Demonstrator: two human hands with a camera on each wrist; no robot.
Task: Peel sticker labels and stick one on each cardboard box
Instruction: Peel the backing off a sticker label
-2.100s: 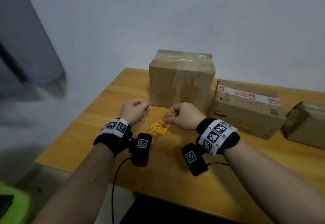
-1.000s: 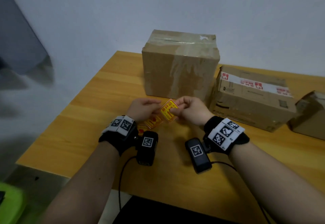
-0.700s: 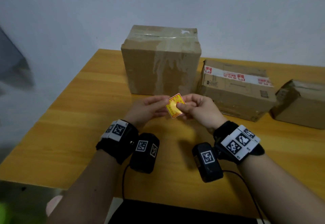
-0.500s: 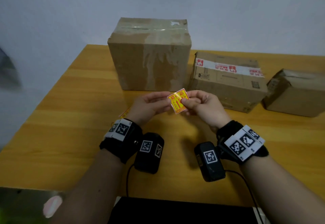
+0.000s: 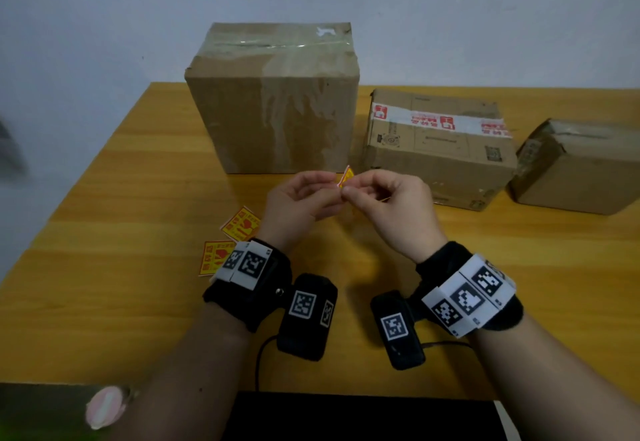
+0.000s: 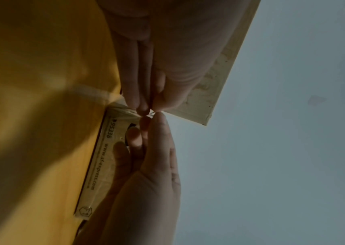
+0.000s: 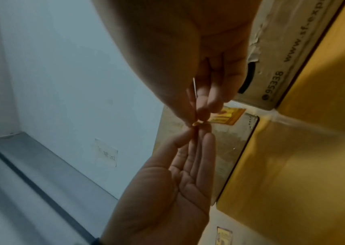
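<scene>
Held sticker: a small yellow-and-red paper sticker label [image 5: 346,177] is raised above the table, edge-on in the head view, glossy and slightly curled, just in front of the tall box.
Left hand: the left hand [image 5: 298,203] pinches one edge of the label between thumb and fingertips; the other fingers lie fairly straight, as the right wrist view shows [image 7: 173,174].
Right hand: the right hand [image 5: 388,210] pinches the opposite edge with curled thumb and forefinger, its tips touching the left hand's tips.
Spare stickers: two flat square yellow-and-red sticker labels [image 5: 241,224] lie on the table just left of the left wrist, one partly hidden by the wrist strap.
Tall box: a tall brown cardboard box [image 5: 273,101] with wrinkled clear tape down its front and across its top stands upright at the back of the table.
Middle box: a low, wide brown cardboard box [image 5: 436,142] crossed by white-and-red printed tape sits just right of the tall one, with a narrow gap between them.
Right box: a dented brown cardboard box [image 5: 581,166] sits at the right edge, near the middle box.
Table: the smooth orange-yellow wooden table [image 5: 114,267] has bare surface left of the tall box and in front of the wrists; its left and near edges are in view.
</scene>
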